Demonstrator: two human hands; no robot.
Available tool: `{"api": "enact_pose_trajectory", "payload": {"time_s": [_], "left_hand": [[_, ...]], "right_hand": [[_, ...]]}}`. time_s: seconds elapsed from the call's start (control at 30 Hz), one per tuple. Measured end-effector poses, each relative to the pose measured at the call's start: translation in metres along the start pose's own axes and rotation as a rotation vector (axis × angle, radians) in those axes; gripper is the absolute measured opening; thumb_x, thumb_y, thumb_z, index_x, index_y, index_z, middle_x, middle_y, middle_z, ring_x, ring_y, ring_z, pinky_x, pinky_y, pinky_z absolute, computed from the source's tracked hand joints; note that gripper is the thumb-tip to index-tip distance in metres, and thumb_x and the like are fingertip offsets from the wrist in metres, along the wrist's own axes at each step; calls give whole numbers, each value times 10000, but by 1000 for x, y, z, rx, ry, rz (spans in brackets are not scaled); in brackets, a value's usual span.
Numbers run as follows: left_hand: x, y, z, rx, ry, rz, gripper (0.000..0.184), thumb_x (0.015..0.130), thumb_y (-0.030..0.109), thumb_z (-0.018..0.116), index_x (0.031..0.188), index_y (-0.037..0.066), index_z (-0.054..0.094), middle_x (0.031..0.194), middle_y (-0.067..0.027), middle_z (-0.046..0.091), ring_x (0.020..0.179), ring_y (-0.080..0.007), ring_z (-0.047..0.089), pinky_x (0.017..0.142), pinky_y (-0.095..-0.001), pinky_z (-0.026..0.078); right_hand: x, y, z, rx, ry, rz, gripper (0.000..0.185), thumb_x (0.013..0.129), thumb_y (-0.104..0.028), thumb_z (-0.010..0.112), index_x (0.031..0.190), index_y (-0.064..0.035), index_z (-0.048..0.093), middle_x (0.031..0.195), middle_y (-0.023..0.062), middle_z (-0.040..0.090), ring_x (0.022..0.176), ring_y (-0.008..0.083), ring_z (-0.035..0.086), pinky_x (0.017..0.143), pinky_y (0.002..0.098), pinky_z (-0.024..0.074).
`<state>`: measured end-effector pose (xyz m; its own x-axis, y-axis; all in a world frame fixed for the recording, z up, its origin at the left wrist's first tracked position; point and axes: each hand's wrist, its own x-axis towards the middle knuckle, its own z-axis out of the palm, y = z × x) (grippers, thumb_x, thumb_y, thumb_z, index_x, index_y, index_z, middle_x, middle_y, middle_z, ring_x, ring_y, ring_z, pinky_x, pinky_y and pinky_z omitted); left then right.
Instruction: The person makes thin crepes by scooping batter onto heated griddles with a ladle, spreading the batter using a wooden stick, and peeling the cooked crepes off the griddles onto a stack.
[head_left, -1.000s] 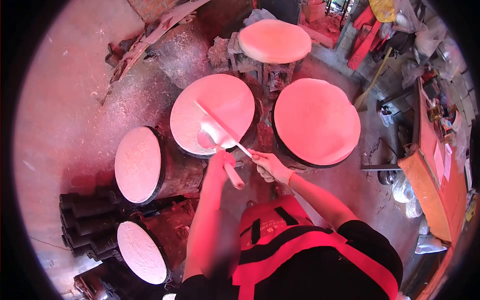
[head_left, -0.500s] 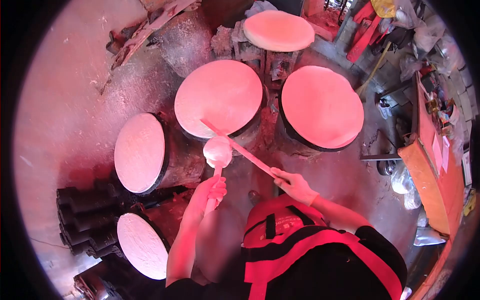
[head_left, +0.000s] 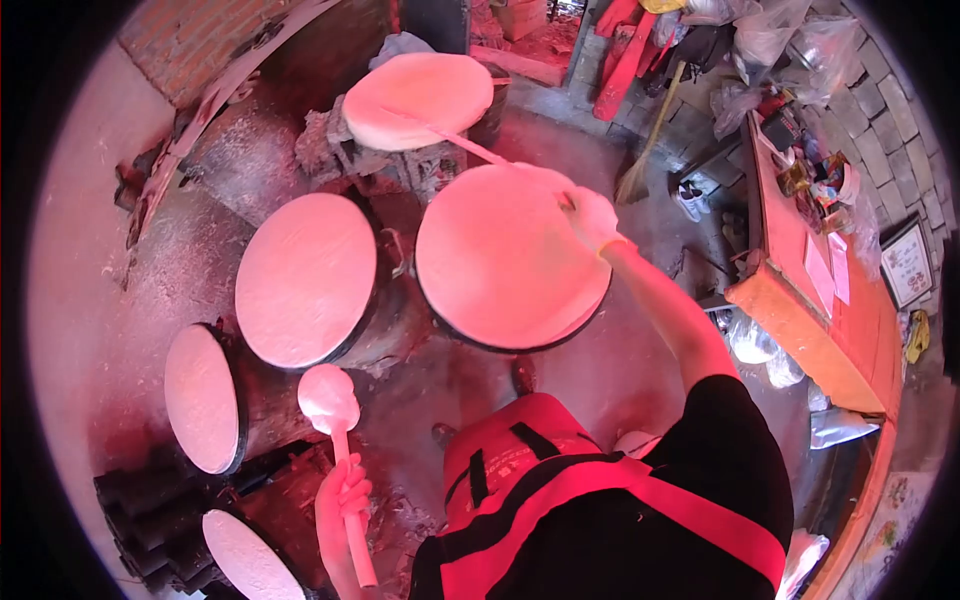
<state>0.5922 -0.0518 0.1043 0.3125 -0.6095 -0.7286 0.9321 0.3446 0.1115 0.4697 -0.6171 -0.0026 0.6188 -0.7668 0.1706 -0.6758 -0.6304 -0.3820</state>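
The right hand (head_left: 592, 217) has its fingers closed around a long, flat, pale stick (head_left: 462, 139), which points toward 10 o'clock. Its tip overlaps a round, pale-topped far griddle (head_left: 425, 88) near 12 o'clock; whether it touches is unclear. The hand itself overlaps the 2 o'clock edge of a large, round, dark-rimmed griddle (head_left: 500, 265) at the centre.

At 7 o'clock, the left hand (head_left: 345, 492) has its fingers wrapped snugly round the handle of a long-handled, round-headed ladle (head_left: 329, 390), coated with a white substance. The head sits just beside the 6 o'clock edge of a round, white-topped griddle (head_left: 307, 280). An orange counter (head_left: 820, 340) stands at 3 o'clock.
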Motion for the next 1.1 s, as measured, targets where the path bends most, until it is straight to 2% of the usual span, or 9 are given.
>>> {"api": "enact_pose_trajectory", "payload": {"time_s": [0.1,0.33,0.57,0.7,0.87,0.93,1.0,1.07,1.1], "left_hand": [[6,-37,33,-267,-58,-15,225,1015,109,416,1164,-59,437,752,-28,404,536,-69,369,375,-173,307],[14,-82,87,-486,-115,-18,233,1027,111,379,1166,-70,427,750,-45,389,544,-75,384,389,-192,341],[38,-79,96,-240,-5,118,210,1006,93,447,1153,-58,439,751,-32,404,524,-58,361,363,-166,291],[50,-65,104,-190,-38,65,212,1000,92,461,1155,-51,440,746,-30,410,524,-55,359,363,-163,287],[71,-25,122,-118,-29,11,217,994,96,473,1159,-40,437,748,-31,416,519,-58,354,357,-165,280],[82,-2,126,-70,-35,1,220,990,97,477,1161,-33,434,756,-28,413,520,-59,354,357,-164,281],[95,22,132,-19,-50,-19,220,985,94,481,1161,-27,431,765,-25,410,522,-58,353,361,-161,281],[105,45,136,21,-65,-27,219,978,87,485,1161,-22,429,776,-22,408,526,-57,354,368,-156,280],[109,55,138,79,-75,-9,217,973,79,486,1161,-16,432,788,-19,407,530,-53,353,379,-148,274]], "right_hand": [[58,43,5,-35,110,-77,211,865,-276,566,984,-150,685,921,137,670,906,332,636,779,430,479],[102,34,12,396,-338,257,274,832,-322,640,951,-83,704,750,49,623,735,142,601,710,319,457],[127,18,-29,808,-303,-37,214,785,-210,654,930,-77,740,696,-29,608,625,62,531,585,253,416],[178,-40,-114,587,-263,-216,219,766,-230,653,898,-79,741,655,-57,530,587,47,457,556,246,383],[271,-120,-191,8,319,-332,262,858,-313,630,991,-92,682,771,-2,615,725,88,568,663,277,455],[242,-179,-211,148,448,-622,199,852,-187,583,928,-20,660,783,204,641,697,266,635,657,378,481],[281,-177,-176,-72,691,-933,163,778,-40,531,908,-66,625,850,148,619,842,325,604,778,410,475],[272,-208,-134,-255,612,-971,296,875,-341,621,1057,-110,654,897,16,645,816,118,607,709,308,491],[288,-206,-102,-256,537,-1011,261,834,-280,589,1045,-139,647,883,34,628,842,179,607,706,346,493]]}}
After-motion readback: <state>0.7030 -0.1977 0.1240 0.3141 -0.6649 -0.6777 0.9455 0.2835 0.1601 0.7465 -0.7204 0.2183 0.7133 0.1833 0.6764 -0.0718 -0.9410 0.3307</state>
